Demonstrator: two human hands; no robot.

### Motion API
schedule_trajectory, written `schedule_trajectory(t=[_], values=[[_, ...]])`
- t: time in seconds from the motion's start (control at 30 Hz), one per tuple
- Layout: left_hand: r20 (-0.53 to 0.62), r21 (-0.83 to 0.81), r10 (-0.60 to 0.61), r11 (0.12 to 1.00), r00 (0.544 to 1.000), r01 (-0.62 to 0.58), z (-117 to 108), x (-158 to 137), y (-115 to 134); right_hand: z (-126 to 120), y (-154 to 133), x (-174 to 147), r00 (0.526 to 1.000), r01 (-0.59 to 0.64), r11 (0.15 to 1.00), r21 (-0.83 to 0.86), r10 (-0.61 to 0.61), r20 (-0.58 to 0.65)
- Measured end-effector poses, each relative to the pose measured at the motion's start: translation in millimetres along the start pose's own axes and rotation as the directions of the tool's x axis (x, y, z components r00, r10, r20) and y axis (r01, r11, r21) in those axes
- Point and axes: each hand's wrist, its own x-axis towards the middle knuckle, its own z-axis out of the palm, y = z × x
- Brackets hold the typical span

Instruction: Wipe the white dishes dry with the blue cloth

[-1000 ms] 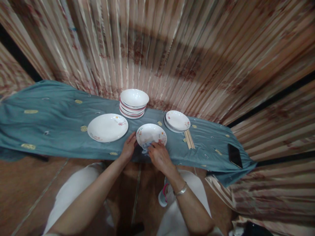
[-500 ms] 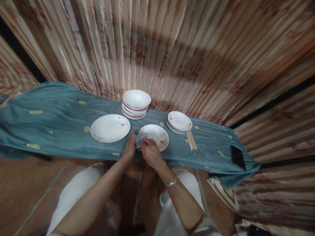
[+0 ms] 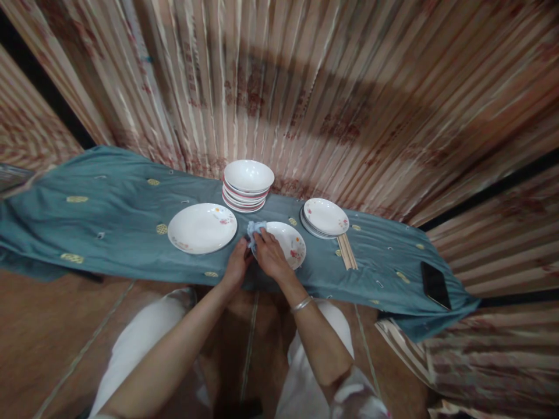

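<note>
In front of me a white plate with a floral rim point(image 3: 292, 240) sits on the cloth-covered table. My right hand point(image 3: 271, 255) presses a crumpled light-blue cloth point(image 3: 255, 227) onto the plate's left rim, fingers closed over it. At the near left edge of this plate, my left hand point(image 3: 236, 265) is closed with thumb and fingers at the rim; its fingertips are partly hidden. A larger white oval plate with flowers point(image 3: 202, 228) lies just left of my hands.
Behind is a stack of white bowls with red bands point(image 3: 248, 177). To the right stand stacked small plates point(image 3: 326, 216), with wooden chopsticks point(image 3: 347, 253) beside them. A black phone point(image 3: 435, 285) lies near the right end of the green tablecloth point(image 3: 126, 233). A pleated curtain point(image 3: 279, 87) hangs behind.
My right hand has slid the cloth away from me along the plate's left rim, and more of the cloth shows. My left hand stays at the near left edge. The view has shifted slightly.
</note>
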Motion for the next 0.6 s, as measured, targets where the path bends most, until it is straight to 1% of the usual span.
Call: schedule_trajectory(t=[0.1,0.2,0.4,0.5,0.6], values=[[0.016,-0.026,-0.024,0.999,1.0,0.025,0.8,-1.7,3.2,4.4,5.9,5.4,1.0,-0.027,0.999,0.022,0.027,-0.003],[0.017,-0.025,-0.032,0.999,0.999,0.032,0.4,-2.4,4.5,4.6,12.8,7.8,0.997,-0.082,0.997,0.007,0.082,0.014],[0.028,-0.033,-0.027,0.999,0.999,0.028,3.7,-5.2,6.9,-2.8,31.7,3.4,0.972,-0.21,0.973,-0.099,0.219,0.089],[0.042,-0.035,-0.025,0.999,0.999,0.027,4.1,-5.7,7.3,-7.0,38.9,-1.4,0.959,-0.242,0.958,-0.152,0.261,0.115],[0.033,-0.017,-0.023,1.0,0.999,0.024,2.0,-4.5,5.2,-13.4,42.4,-8.0,0.945,-0.265,0.944,-0.196,0.295,0.143]])
